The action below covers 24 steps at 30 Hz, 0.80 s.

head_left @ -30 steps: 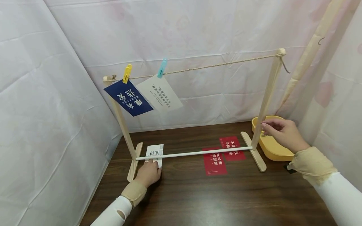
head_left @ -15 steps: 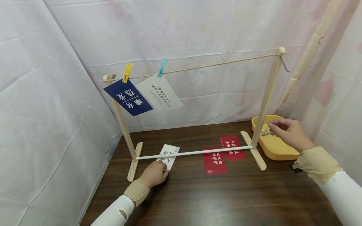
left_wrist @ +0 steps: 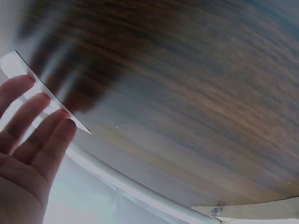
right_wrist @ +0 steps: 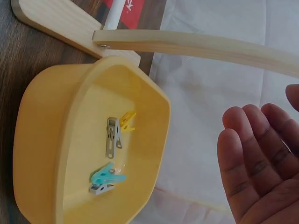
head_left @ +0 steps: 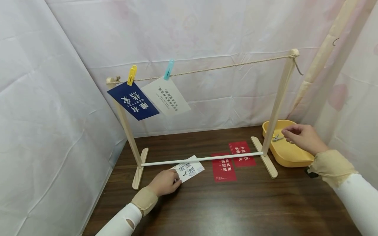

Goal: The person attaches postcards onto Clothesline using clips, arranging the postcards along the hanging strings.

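Note:
My left hand [head_left: 165,182] rests with its fingertips on a white card [head_left: 190,169] with black lettering, which lies flat on the table partly under the rack's white rod. In the left wrist view, the fingers [left_wrist: 56,142] stretch over the card's edge; the thumb is out of sight. My right hand [head_left: 305,137] hovers by a yellow tub [head_left: 290,160], fingers loosely bent and holding nothing. Inside the tub, the right wrist view shows a grey clothespin [right_wrist: 111,137], a yellow clothespin [right_wrist: 127,120] and a teal clothespin [right_wrist: 108,174] over another pale one.
A wooden rack carries a rope [head_left: 224,67] between two posts. A yellow clothespin [head_left: 132,76] holds a blue card [head_left: 134,101] there, and a light blue clothespin [head_left: 169,69] a white card [head_left: 166,96]. Two red cards [head_left: 224,172] overlap near the right post [head_left: 277,105].
My left hand has slid the white card rightward along the table from beside the left foot, and the card has turned. My right hand has shifted slightly right over the tub.

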Each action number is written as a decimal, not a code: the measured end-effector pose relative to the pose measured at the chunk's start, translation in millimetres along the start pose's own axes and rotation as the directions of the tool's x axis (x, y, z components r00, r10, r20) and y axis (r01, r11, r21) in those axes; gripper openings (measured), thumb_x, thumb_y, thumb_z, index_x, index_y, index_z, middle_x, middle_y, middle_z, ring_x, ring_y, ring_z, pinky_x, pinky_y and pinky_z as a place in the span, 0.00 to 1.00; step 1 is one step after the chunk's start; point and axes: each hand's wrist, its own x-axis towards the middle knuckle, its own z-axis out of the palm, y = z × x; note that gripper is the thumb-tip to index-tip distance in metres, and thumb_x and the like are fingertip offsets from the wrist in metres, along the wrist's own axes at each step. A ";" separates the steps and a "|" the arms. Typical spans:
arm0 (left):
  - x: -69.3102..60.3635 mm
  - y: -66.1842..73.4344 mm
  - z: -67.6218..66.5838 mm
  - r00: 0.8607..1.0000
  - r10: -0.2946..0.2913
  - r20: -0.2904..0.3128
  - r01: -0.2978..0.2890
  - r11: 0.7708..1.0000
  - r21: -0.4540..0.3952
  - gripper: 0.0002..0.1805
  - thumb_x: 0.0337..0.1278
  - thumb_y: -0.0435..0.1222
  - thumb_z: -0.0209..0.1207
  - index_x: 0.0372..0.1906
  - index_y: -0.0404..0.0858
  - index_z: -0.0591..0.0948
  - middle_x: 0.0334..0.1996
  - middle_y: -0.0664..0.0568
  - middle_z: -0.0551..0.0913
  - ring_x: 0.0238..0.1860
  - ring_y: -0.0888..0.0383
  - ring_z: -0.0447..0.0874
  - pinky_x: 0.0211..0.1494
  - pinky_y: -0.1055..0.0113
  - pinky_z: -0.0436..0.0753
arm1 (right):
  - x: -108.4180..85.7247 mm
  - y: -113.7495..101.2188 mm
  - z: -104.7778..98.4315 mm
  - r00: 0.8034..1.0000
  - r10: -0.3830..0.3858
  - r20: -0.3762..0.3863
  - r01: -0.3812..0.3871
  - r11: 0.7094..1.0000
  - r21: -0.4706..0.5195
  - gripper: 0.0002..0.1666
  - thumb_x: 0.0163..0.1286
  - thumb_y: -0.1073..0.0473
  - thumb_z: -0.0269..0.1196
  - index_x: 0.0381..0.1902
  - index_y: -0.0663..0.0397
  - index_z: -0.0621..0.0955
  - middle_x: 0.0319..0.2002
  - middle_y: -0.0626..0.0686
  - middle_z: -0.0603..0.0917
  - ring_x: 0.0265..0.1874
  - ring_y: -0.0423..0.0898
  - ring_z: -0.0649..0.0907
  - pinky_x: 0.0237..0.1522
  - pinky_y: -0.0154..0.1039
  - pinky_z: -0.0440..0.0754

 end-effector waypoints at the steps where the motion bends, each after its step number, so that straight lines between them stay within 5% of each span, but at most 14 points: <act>1: 0.6 0.7 0.1 1.000 0.016 0.001 -0.016 1.000 -0.008 0.13 0.71 0.42 0.66 0.27 0.45 0.88 0.31 0.59 0.85 0.27 0.66 0.76 0.34 0.66 0.80 | 0.5 0.3 -0.1 1.000 0.004 0.004 -0.004 1.000 -0.008 0.25 0.84 0.49 0.62 0.53 0.71 0.86 0.32 0.43 0.91 0.29 0.30 0.86 0.33 0.31 0.87; 9: 4.5 5.1 0.3 0.984 0.177 -0.027 -0.178 0.984 -0.026 0.28 0.70 0.42 0.69 0.13 0.49 0.69 0.19 0.64 0.67 0.21 0.70 0.59 0.27 0.74 0.66 | 2.6 5.5 -2.8 0.998 0.038 0.043 -0.035 0.997 -0.067 0.28 0.85 0.45 0.60 0.54 0.70 0.85 0.36 0.51 0.92 0.30 0.33 0.86 0.33 0.32 0.86; 12: 6.1 6.2 1.2 0.981 0.193 -0.016 -0.194 0.981 -0.023 0.24 0.69 0.43 0.69 0.15 0.48 0.75 0.19 0.64 0.71 0.22 0.70 0.64 0.29 0.73 0.70 | 4.7 10.9 -4.6 0.997 0.045 0.056 -0.039 0.995 -0.096 0.29 0.86 0.45 0.59 0.55 0.70 0.85 0.36 0.52 0.91 0.31 0.39 0.87 0.33 0.33 0.85; 17: 10.7 9.6 2.9 0.993 0.115 0.034 -0.115 0.993 -0.010 0.14 0.68 0.51 0.71 0.43 0.45 0.91 0.44 0.56 0.90 0.45 0.61 0.88 0.52 0.62 0.89 | 9.4 19.8 -7.2 0.996 0.045 0.071 -0.034 0.989 -0.144 0.29 0.86 0.45 0.58 0.55 0.70 0.85 0.35 0.53 0.92 0.30 0.40 0.86 0.32 0.36 0.83; 20: 15.4 13.4 2.5 0.995 0.048 0.086 -0.047 0.999 -0.015 0.30 0.65 0.57 0.72 0.62 0.41 0.87 0.62 0.48 0.87 0.63 0.52 0.87 0.67 0.55 0.86 | 12.5 23.2 -7.3 0.996 0.041 0.082 -0.026 0.983 -0.181 0.30 0.86 0.44 0.58 0.56 0.70 0.85 0.37 0.57 0.92 0.31 0.42 0.87 0.32 0.38 0.82; 24: 23.2 19.2 2.3 0.987 -0.018 0.160 0.021 1.000 -0.018 0.49 0.58 0.64 0.73 0.75 0.36 0.77 0.72 0.42 0.80 0.73 0.45 0.79 0.75 0.51 0.80 | 16.9 24.5 -6.7 0.995 0.031 0.095 -0.007 0.970 -0.244 0.30 0.86 0.44 0.59 0.56 0.70 0.85 0.43 0.64 0.91 0.37 0.54 0.89 0.34 0.42 0.83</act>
